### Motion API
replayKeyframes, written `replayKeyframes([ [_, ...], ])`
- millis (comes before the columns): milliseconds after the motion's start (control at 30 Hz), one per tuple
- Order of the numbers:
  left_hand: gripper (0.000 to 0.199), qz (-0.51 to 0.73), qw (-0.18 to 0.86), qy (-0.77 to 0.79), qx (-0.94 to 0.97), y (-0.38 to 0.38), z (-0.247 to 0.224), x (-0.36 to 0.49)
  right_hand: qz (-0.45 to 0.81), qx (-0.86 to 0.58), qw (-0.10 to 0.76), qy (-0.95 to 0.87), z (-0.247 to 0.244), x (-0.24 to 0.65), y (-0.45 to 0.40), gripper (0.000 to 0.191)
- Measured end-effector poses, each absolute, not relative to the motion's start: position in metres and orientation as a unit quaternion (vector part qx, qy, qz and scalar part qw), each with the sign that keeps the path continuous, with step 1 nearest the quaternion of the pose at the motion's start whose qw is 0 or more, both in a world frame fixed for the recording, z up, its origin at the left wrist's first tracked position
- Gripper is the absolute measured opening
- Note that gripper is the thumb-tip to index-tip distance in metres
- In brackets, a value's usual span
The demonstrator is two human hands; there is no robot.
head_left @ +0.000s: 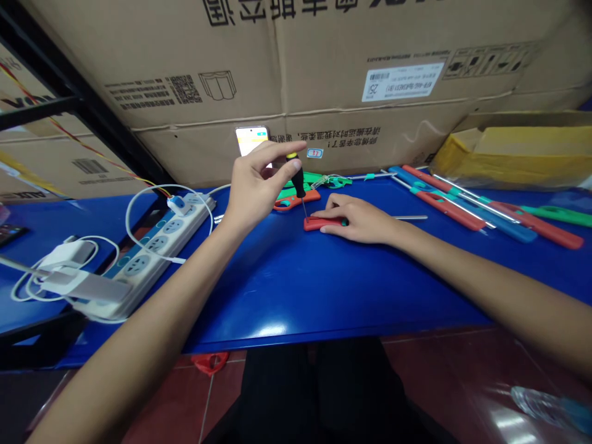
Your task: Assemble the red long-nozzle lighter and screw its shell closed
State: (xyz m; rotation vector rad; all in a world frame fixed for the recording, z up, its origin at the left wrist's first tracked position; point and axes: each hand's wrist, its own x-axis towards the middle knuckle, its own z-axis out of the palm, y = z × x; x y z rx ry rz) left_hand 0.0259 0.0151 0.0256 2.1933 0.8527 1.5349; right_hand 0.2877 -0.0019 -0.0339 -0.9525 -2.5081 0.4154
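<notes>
My left hand (256, 182) pinches the yellow-topped black handle of a screwdriver (298, 182), its forefinger stretched over the top. The thin shaft points down, nearly upright, its tip at the left end of a red long-necked lighter (314, 225). My right hand (354, 217) presses this lighter flat on the blue table, fingers around the red body and covering its middle. A metal tube sticks out to the right beyond the hand. Just behind the screwdriver lie an orange lighter part (305, 200) and several green plastic pieces (340, 181).
Several red, blue and green long lighters (462, 203) lie at the right. A lit phone (250, 139) leans on a large cardboard box (324, 74). At the left sits a power strip (157, 246) with white cables. A yellow-taped carton (518, 151) stands back right.
</notes>
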Motion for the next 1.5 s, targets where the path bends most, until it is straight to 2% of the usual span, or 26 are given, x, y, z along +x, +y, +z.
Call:
replayKeyframes([
  [133,0.039,0.528,0.193,0.291,0.774,0.013,0.027,0.025,0.149,-0.348,0.21,-0.901,-0.034,0.288,-0.002,0.043],
  [333,0.032,0.543,0.159,0.316,0.762,0.01,0.026,0.025,0.15,-0.347,0.211,-0.901,-0.034,0.288,-0.001,0.043],
  [533,0.039,0.548,0.161,0.321,0.755,0.016,0.022,0.024,0.149,-0.346,0.213,-0.902,-0.035,0.288,-0.002,0.044],
  [700,0.028,0.553,0.129,0.329,0.754,0.01,0.022,0.028,0.148,-0.347,0.207,-0.903,-0.033,0.288,-0.003,0.043],
  [833,0.027,0.565,0.099,0.342,0.744,0.008,0.022,0.03,0.149,-0.354,0.204,-0.9,-0.031,0.287,-0.004,0.044],
  [1067,0.034,0.53,0.143,0.309,0.776,0.016,0.03,0.019,0.156,-0.361,0.2,-0.898,-0.031,0.287,-0.004,0.044],
  [1267,0.046,0.488,0.232,0.272,0.796,0.013,0.034,0.015,0.153,-0.36,0.196,-0.899,-0.03,0.287,-0.005,0.046],
  [1500,0.039,0.515,0.181,0.291,0.786,0.011,0.028,0.026,0.152,-0.353,0.206,-0.9,-0.031,0.287,-0.004,0.044],
])
